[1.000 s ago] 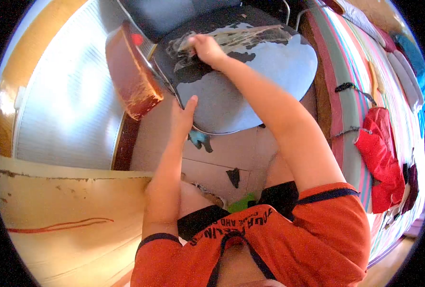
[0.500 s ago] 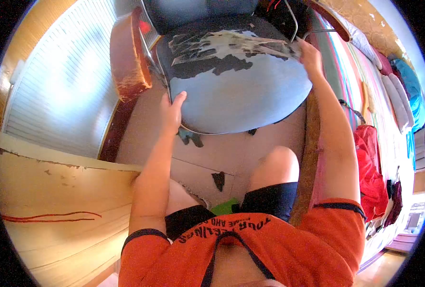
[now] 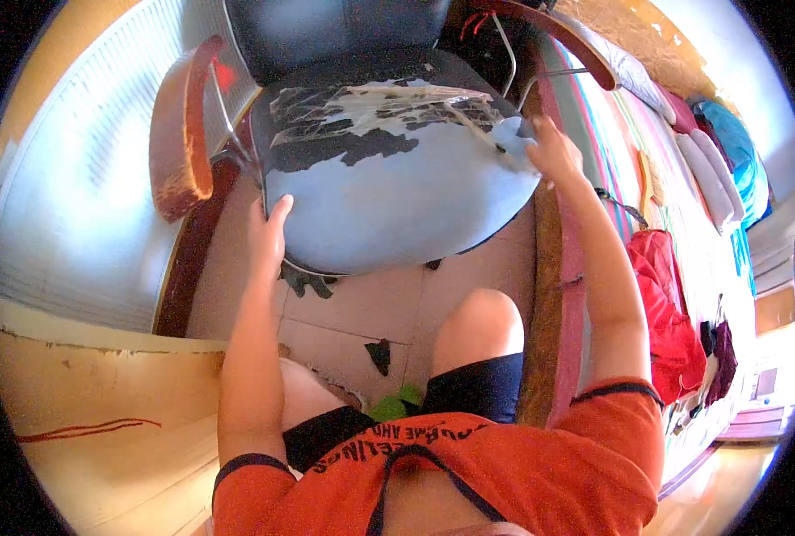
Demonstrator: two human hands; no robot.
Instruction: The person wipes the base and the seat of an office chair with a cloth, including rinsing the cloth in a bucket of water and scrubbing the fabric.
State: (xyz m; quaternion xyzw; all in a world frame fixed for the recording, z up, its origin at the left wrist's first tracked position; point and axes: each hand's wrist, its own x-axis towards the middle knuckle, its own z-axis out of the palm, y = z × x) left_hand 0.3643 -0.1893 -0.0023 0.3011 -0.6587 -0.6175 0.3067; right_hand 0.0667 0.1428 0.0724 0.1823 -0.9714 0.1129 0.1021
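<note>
- Blue-grey and black seat of a chair, in front of the person, below a dark backrest; it lies lower and further left in view than 0.5 s ago.
- Left hand: still at the seat's left edge. Grip narrow, thumb on top, closed on the rim.
- Right hand: at the right edge, as 0.5 s ago; at 1.0 s ago it was over the tape's left part. Fingers curled; cannot tell whether the grip is closed on anything (blurred).
- Flap of blue cover now raised beside the right hand; that area looked flatter in the previous frame.
- Clear tape, wrinkled, across the back part of the seat. Blue surface patchy, black showing through.
- Brown armrests, left one worn at its lower end.
- Tiled floor: dark scrap on it.
- Right: bed with striped cover, red garment on top.
- Left: pale wooden surface, red cord on it.
</note>
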